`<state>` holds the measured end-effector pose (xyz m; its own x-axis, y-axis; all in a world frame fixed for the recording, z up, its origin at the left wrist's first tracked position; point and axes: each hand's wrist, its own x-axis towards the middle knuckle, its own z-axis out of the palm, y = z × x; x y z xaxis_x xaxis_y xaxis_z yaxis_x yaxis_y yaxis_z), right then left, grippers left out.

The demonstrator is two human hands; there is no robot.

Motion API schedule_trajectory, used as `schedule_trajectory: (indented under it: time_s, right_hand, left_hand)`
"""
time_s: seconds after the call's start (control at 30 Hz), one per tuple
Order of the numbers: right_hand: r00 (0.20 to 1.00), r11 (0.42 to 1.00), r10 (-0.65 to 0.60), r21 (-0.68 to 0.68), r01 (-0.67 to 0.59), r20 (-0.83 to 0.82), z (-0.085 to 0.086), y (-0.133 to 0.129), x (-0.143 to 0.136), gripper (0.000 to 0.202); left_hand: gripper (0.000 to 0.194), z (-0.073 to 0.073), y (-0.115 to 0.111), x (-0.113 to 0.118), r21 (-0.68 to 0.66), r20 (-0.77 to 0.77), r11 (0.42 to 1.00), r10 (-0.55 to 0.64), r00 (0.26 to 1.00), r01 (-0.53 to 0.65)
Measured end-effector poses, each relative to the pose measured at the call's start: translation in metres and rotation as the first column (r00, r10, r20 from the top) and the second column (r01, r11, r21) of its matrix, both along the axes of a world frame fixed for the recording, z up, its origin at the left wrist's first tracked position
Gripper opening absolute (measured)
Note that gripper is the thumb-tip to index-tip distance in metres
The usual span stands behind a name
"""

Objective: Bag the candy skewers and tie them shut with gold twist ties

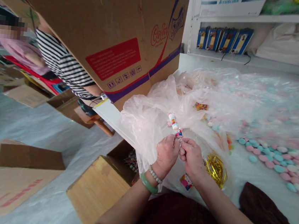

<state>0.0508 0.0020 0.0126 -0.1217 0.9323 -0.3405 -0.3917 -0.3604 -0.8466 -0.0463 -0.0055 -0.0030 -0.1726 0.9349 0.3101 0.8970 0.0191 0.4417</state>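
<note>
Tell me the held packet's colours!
The packet is mostly white with colourful patches, clearest in the head view.

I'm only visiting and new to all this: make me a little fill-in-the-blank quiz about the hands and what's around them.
1. The left hand and right hand pinch the wrapper at its ____ end (upper or lower in the picture).
2. The green bangle is worn on the person's ____ wrist.
3. The shiny strips by the right forearm are ____ in colour.
4. The big red lettering on the tall carton spells ____.

Missing words: lower; left; gold; Cola.
</note>
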Motion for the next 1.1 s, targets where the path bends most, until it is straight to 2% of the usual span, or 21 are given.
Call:
schedule_trajectory:
  time_s: [0.1,0.2,0.27,0.37,0.5,0.7,0.8,0.87,0.97,1.03,1.1]
  right_hand:
    - [0.998,1.0,0.009,0.012,-0.01,0.068,-0.007,-0.002,0.0,0.014]
    - [0.969,0.998,0.036,0.044,-0.048,0.245,-0.016,-0.001,0.003,0.014]
    - [0.924,0.991,0.044,0.101,-0.089,0.379,-0.021,0.003,0.008,0.013]
    - [0.855,0.967,0.047,0.19,-0.168,0.516,-0.024,0.01,0.016,0.014]
    - [0.816,0.951,0.056,0.219,-0.22,0.576,-0.023,0.019,0.022,0.015]
    - [0.857,0.95,0.051,0.241,-0.201,0.513,-0.028,0.024,0.014,0.014]
    - [0.888,0.966,0.046,0.206,-0.156,0.457,-0.03,0.028,0.008,0.012]
    - [0.909,0.978,0.087,0.14,-0.156,0.407,-0.029,0.029,0.006,0.014]
    - [0.912,0.972,0.185,0.067,-0.224,0.367,-0.028,0.025,0.008,0.019]
    - [0.884,0.962,0.199,0.086,-0.258,0.422,-0.028,0.022,0.011,0.02]
    - [0.828,0.955,0.156,0.133,-0.267,0.538,-0.028,0.02,0.015,0.019]
  left_hand:
    - [0.017,-0.001,0.001,-0.001,0.002,-0.044,0.999,0.035,0.998,-0.035]
    - [0.014,-0.001,0.002,-0.003,0.045,-0.031,0.998,0.053,0.998,-0.052]
    - [0.014,-0.001,0.003,-0.004,0.076,-0.032,0.997,0.015,0.999,-0.013]
    - [0.014,-0.003,0.001,-0.002,0.11,-0.076,0.986,-0.116,0.99,0.124]
    - [0.014,-0.008,-0.005,0.003,0.125,-0.126,0.957,-0.246,0.961,0.261]
    - [0.016,-0.013,-0.008,0.003,0.16,-0.096,0.936,-0.301,0.949,0.313]
    - [0.014,-0.016,-0.003,-0.001,0.165,0.068,0.947,-0.291,0.954,0.277]
    - [0.013,-0.017,0.001,-0.003,0.143,0.294,0.971,-0.226,0.929,0.191]
    - [0.012,-0.02,0.009,-0.005,0.095,0.617,0.995,-0.071,0.784,0.016]
    - [0.012,-0.021,0.012,-0.005,0.08,0.698,0.996,-0.026,0.715,-0.043]
    - [0.012,-0.02,0.012,-0.005,0.074,0.697,0.996,-0.016,0.717,-0.05]
